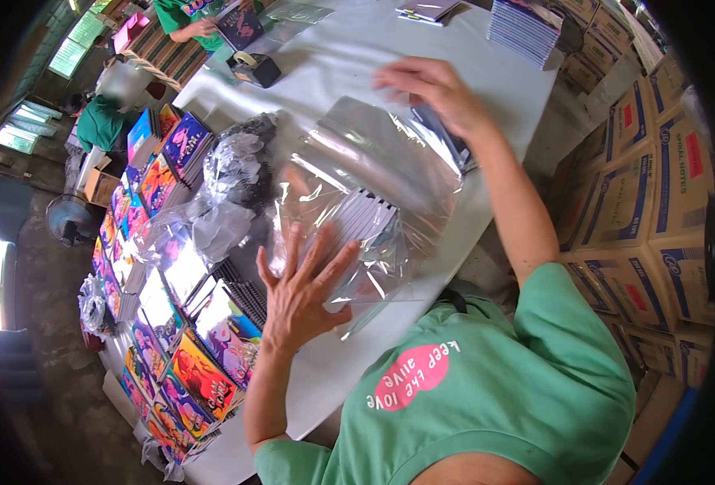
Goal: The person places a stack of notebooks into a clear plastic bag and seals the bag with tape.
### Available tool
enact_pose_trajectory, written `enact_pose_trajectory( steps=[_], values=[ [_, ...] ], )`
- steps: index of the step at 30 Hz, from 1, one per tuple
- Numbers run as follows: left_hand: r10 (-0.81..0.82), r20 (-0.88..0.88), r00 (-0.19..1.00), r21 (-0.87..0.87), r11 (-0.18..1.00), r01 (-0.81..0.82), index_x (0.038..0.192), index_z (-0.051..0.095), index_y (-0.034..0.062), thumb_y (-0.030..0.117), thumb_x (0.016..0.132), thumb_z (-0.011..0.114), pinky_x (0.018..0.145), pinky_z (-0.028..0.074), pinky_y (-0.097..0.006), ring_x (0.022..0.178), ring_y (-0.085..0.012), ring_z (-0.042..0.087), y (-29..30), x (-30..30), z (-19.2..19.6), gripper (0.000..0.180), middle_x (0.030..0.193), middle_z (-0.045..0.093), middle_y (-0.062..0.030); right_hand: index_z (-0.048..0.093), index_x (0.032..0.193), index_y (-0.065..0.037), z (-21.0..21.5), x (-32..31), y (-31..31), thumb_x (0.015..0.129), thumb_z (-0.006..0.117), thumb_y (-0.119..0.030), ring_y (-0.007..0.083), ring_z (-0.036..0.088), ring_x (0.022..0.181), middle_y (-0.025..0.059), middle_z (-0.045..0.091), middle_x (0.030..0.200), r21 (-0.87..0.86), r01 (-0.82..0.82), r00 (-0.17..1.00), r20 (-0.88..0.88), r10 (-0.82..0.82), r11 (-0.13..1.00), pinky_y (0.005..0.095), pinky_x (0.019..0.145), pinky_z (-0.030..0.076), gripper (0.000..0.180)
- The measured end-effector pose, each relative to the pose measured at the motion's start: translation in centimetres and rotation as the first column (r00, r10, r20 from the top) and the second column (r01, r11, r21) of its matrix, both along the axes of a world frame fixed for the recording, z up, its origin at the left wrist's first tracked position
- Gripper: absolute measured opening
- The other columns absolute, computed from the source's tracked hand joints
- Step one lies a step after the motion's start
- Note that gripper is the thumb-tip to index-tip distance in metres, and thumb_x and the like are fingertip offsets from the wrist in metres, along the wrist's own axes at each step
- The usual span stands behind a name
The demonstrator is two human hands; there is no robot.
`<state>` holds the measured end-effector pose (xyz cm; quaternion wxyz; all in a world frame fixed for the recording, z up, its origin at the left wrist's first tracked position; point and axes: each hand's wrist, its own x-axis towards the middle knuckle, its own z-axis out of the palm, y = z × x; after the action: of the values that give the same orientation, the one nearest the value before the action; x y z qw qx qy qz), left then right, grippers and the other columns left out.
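My left hand (299,295) lies with fingers spread on a clear plastic bag (345,145). It presses on the near part of the bag, where a stack of spiral notebooks (365,218) shows through the film. Over the far right part of the bag reaches my right hand (434,93), its fingers stretched out to the left and nothing visible in them. Just below that hand, at the table's right edge, is a dark object (438,133), partly covered, whose kind I cannot make out.
Colourful notebooks (204,376) stand in piles on the left of the white table (317,388). Crumpled plastic (232,178) lies beside them. Farther back are a tape dispenser (254,69), a notebook stack (523,32) and a co-worker's hand (204,28). Cartons (632,194) rise at right.
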<state>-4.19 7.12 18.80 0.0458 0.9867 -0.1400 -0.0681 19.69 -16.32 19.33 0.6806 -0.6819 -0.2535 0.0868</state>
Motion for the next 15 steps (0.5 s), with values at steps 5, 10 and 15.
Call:
enact_pose_trajectory(
  steps=[5,10,15],
  values=[
    [-0.046,-0.015,0.999,0.005,0.999,0.046,0.135,0.039,0.0456,0.037,0.047,0.082,0.104,0.001,-0.067,0.14,-0.0333,0.014,-0.6,1.5,0.9,0.099,0.15,0.026,-0.0043,0.063,0.103,-0.011,-12.9,0.9,-14.8,0.082,0.064,-0.046,0.0159,0.058,0.089,0.0046,0.064,0.101,-0.668,0.407,0.851,0.029,-0.525,0.623,0.0282,0.075,0.044,0.041],
    [-0.025,-0.023,0.999,0.024,0.999,0.025,0.136,0.038,0.0463,0.038,0.047,0.082,0.102,-0.001,-0.07,0.141,-0.037,0.007,-0.9,1.3,1.0,0.099,0.152,0.021,-0.0047,0.064,0.095,-0.015,-14.0,0.5,-14.1,0.082,0.063,-0.047,0.0148,0.041,0.112,-0.002,0.056,0.112,-0.514,0.123,0.758,-0.504,-0.415,0.849,0.0409,0.082,0.036,0.034],
    [0.022,-0.02,1.0,0.012,1.0,-0.021,0.135,0.039,0.0459,0.036,0.047,0.083,0.102,-0.001,-0.07,0.141,-0.0371,0.006,-0.8,0.8,0.6,0.099,0.152,0.021,-0.0052,0.066,0.095,-0.013,-15.6,-2.5,-14.3,0.083,0.066,-0.038,0.0146,0.044,0.111,-0.0024,0.056,0.114,-0.109,0.348,0.685,-0.648,-0.332,0.931,0.0449,0.081,0.038,0.028]
  ],
)
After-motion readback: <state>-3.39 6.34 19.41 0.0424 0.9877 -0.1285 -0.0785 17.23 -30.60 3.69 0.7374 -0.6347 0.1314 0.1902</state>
